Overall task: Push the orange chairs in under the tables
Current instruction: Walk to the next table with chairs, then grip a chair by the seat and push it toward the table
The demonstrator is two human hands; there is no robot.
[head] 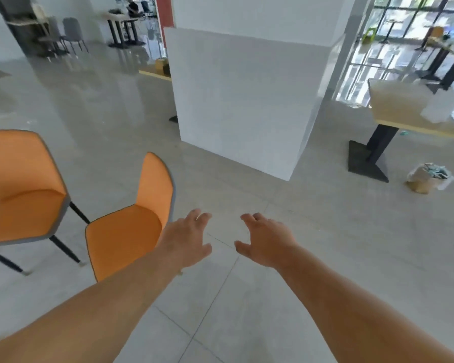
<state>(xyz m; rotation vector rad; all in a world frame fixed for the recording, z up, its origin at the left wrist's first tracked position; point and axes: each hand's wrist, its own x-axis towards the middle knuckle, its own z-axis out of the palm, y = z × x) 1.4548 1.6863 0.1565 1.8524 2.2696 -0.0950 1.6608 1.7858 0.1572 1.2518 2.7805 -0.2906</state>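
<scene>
Both arms are stretched out over the pale tiled floor (247,310), and both hands are empty: the left hand (186,241) has its fingers spread and loosely curled, the right hand (266,241) is the same, palm down, gripping nothing. Just beside the left hand, on its outer side, stands the nearer orange padded chair with grey edging and thin black legs (131,221), its backrest rising just above that hand's wrist and its seat facing away to the left. Whether the wrist brushes the backrest edge is hard to say. That makes the left hand clearly the closer one; the right is well apart from it. A second orange chair of the same make (24,184) sits further left, turned toward the camera. No table is next to either chair here: a large white block-shaped pillar (241,100) fills the middle, and the light wood tabletop on a black pedestal base (404,119) lies far off to the right, so these chairs look like they'd need steering before pushing in.
</scene>
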